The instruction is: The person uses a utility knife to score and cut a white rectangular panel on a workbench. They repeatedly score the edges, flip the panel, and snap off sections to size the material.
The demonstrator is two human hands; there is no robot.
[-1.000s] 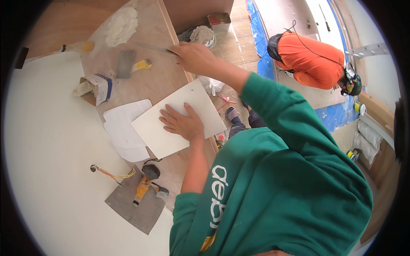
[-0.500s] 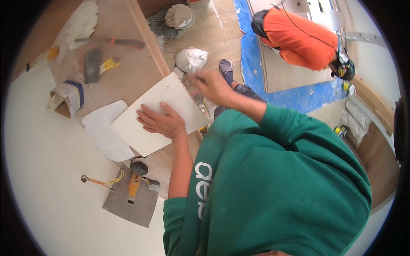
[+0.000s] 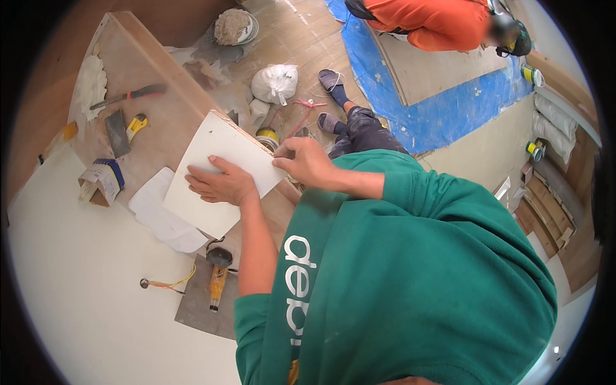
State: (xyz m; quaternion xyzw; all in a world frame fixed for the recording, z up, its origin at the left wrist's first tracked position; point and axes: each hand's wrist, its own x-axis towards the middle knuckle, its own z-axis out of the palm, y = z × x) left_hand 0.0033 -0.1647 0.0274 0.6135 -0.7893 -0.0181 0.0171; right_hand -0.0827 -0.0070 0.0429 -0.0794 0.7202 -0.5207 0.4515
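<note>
A white board with a rough, chipped edge lies on the brown work surface. My left hand rests flat on it, fingers spread. At the board's right-hand edge, my right hand has its thumb and fingers pinched together; anything between them is too small or hidden to make out. A thin white sheet lies partly under the board. Farther off to the left are a yellow utility knife, a dark flat block and a long tool with a red and black handle.
An open box stands at left. Nearer me, a yellow-handled tool lies on a grey plate beside loose wires. A tied white bag and a bucket stand on the floor. A person in orange bends over blue sheeting.
My right hand has come down from above the board's far corner to its right-hand edge, fingers pinched. My left hand stays flat on the board. The whole view has shifted.
</note>
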